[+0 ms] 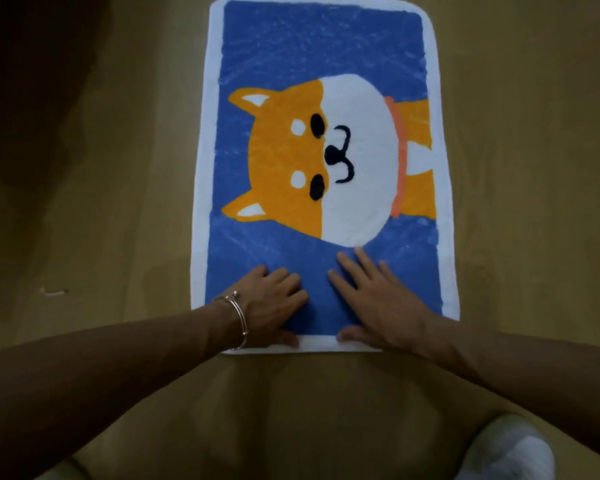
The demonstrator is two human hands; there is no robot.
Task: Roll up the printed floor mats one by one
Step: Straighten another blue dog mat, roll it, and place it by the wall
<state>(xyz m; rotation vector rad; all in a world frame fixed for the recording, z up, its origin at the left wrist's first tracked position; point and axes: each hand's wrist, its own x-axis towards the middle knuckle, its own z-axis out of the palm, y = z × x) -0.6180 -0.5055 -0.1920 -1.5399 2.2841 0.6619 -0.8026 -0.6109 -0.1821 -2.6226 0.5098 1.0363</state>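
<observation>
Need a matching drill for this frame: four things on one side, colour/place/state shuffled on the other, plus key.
Things:
1. bracelet
2. right hand
3. dog print
4. mat border

Descriptions:
A. plain white, runs round the edge
B. orange and white, black eyes
C. on the wrist of the left hand
D. flat on the blue part of the mat, fingers spread

Pairs: 1-C; 2-D; 3-B; 4-A
</observation>
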